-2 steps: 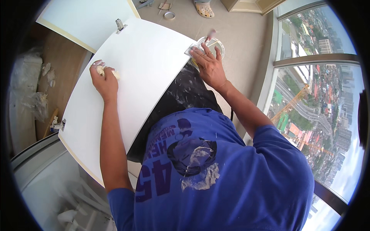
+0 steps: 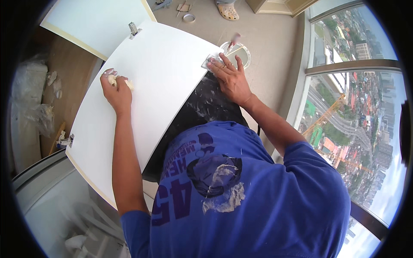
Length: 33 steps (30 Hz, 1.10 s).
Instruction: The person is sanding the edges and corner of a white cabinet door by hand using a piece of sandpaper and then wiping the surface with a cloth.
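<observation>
A white board point(image 2: 150, 77) with metal hinges lies across my lap. My left hand point(image 2: 117, 92) rests on its far left part, fingers curled round a crumpled cream-coloured lump point(image 2: 127, 82); white residue coats the fingertips. At the board's right edge, near the far corner, my right hand point(image 2: 230, 77) presses a small flat pale piece point(image 2: 210, 61) against the surface. Its fingers are fairly straight and cover most of that piece, so its kind is unclear. One hinge point(image 2: 133, 29) stands at the far edge, another hinge point(image 2: 66, 140) at the left.
A white round rim point(image 2: 246, 53) with a red-and-pale stick-like thing point(image 2: 233, 42) is beyond my right hand. A tape roll point(image 2: 189, 18) and another person's clog point(image 2: 228, 11) are on the floor. Another panel point(image 2: 94, 21) lies at far left; windows point(image 2: 344, 107) line the right.
My right hand has slid slightly left and nearer along the board's edge, and the flat piece has moved with it. My left hand stays in place.
</observation>
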### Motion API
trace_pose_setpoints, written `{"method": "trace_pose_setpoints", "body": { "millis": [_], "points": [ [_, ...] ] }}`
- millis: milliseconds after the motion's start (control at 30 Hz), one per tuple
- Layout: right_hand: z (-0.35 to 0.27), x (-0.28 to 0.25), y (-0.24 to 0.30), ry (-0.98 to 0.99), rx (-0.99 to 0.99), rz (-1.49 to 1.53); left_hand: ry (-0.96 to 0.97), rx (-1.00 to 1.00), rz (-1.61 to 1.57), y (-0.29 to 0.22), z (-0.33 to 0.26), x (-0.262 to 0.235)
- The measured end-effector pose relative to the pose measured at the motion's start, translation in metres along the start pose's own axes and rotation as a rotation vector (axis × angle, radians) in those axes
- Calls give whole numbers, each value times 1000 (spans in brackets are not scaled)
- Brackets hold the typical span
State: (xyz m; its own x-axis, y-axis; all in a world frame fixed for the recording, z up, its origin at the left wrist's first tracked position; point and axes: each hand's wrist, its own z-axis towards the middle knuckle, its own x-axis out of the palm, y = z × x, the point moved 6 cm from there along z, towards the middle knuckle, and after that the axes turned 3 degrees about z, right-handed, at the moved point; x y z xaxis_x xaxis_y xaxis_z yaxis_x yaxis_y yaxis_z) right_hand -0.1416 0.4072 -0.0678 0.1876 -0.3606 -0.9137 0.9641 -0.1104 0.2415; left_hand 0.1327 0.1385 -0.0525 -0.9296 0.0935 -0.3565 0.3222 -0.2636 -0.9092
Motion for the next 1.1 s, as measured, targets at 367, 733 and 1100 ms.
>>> {"method": "trace_pose_setpoints", "body": {
  "millis": [367, 733, 1100],
  "points": [
    [15, -5, -102, -160, 668, 358, 1, 23, -34, -2, 2, 0],
    [9, -16, -42, 77, 393, 83, 20, 39, -70, -3, 3, 1],
    [-5, -24, -4, 115, 185, 148, 19, 41, -33, -6, 1, 0]
  ]
}}
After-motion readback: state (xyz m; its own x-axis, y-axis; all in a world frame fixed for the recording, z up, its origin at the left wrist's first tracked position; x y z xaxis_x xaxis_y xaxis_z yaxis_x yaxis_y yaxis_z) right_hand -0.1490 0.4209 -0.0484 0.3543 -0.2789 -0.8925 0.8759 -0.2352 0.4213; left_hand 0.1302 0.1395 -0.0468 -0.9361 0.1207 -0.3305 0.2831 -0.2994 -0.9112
